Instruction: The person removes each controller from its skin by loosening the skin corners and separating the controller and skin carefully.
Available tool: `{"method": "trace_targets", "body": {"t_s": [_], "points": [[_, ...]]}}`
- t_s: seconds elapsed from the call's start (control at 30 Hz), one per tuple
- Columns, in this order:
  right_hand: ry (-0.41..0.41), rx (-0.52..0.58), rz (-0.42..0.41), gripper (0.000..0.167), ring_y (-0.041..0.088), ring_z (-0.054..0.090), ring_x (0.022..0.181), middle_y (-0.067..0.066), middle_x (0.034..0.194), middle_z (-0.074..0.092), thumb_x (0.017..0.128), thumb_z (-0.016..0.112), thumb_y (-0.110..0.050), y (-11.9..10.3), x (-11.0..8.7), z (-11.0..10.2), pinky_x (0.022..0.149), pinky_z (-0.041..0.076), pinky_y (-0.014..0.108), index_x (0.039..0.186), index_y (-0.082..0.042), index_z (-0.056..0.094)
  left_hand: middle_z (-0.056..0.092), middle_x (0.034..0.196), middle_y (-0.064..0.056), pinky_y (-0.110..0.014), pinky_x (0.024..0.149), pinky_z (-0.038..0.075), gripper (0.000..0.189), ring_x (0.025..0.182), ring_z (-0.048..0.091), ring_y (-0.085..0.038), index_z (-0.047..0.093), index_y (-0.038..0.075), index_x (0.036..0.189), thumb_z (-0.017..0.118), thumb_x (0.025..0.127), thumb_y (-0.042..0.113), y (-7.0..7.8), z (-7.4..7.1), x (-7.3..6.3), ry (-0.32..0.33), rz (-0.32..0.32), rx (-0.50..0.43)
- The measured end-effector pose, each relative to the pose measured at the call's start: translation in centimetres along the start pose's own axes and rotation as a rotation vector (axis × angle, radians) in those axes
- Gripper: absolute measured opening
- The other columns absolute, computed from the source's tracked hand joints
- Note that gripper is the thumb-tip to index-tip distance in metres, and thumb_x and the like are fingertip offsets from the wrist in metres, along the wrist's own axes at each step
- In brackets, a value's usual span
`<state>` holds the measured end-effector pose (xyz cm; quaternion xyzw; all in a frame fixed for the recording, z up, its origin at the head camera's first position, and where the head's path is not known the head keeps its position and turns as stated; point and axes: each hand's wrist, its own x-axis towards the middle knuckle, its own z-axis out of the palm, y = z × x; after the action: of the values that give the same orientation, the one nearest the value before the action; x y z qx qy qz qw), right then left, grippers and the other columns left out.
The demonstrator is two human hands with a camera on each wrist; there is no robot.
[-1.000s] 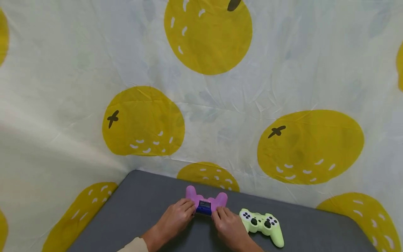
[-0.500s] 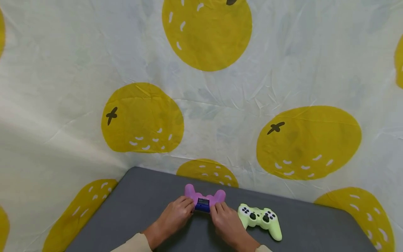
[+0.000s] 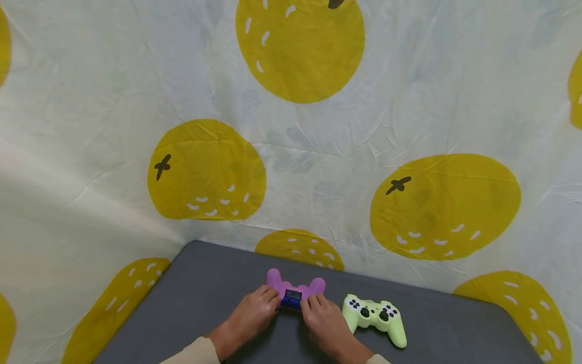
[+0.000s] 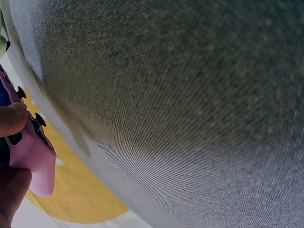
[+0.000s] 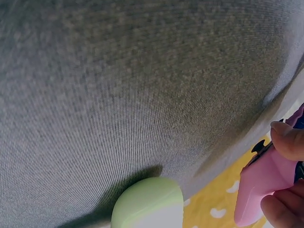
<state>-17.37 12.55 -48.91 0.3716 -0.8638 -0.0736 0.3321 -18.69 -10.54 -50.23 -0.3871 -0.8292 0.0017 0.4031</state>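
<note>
Pale cloth at the back and along the left, creased, printed with big yellow fruits (dark stem marks and little white dashes included). Below, a dark grey table with rounded far corners, filling most of both wrist views with fine, woven-looking texture. At the bottom edge, a cream left sleeve and a sliver of right sleeve. Reaching forward from these, left hand, fingers clamped on the left end of the pink controller, and right hand, fingers clamped likewise on the right end. Between both hands, the pink controller: underside up, grips pointing toward the cloth, held just above the table (cloth visible between pink plastic and grey edge in the left wrist view). Just right of the right hand, a green controller: lying face up on the table, left side partly behind the hand. Touching that hand or just apart: impossible to tell. Smaller, a blue panel mid-underside on the pink one, between the two sets of fingers. Smallest, sticks on the pink face, dark and jutting toward the table.
</note>
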Motion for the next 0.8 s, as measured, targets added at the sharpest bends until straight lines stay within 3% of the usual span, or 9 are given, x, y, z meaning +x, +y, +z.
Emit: {"method": "trace_targets", "body": {"t_s": [0.43, 0.6, 0.8], "points": [[-0.029, -0.001, -0.004, 0.038, 0.017, 0.056, 0.069, 0.002, 0.078, 0.06, 0.067, 0.092, -0.017, -0.32, 0.11, 0.18, 0.059, 0.051, 0.028, 0.093, -0.009, 0.065, 0.07, 0.087, 0.002, -0.025, 0.068, 0.058, 0.02, 0.08, 0.061, -0.014, 0.074, 0.011, 0.086, 0.089, 0.073, 0.013, 0.3, -0.03, -0.13, -0.034, -0.007, 0.039], [-0.053, 0.016, 0.0, 0.036, 0.016, 0.055, 0.069, 0.002, 0.078, 0.06, 0.069, 0.092, -0.017, -0.37, 0.14, 0.31, 0.058, 0.052, 0.028, 0.093, -0.01, 0.065, 0.071, 0.089, 0.002, -0.023, 0.069, 0.059, 0.013, 0.081, 0.061, -0.013, 0.074, 0.011, 0.086, 0.086, 0.08, 0.012, 0.4, 0.13, -0.27, -0.061, -0.019, 0.044], [-0.089, 0.025, 0.001, 0.035, 0.016, 0.056, 0.069, 0.002, 0.079, 0.062, 0.071, 0.092, -0.018, -0.35, 0.21, 0.32, 0.059, 0.053, 0.028, 0.093, -0.01, 0.066, 0.071, 0.089, 0.002, -0.024, 0.068, 0.059, 0.02, 0.081, 0.06, -0.013, 0.075, 0.012, 0.088, 0.09, 0.074, 0.012, 0.5, 0.26, -0.29, -0.076, -0.032, 0.055]]}}
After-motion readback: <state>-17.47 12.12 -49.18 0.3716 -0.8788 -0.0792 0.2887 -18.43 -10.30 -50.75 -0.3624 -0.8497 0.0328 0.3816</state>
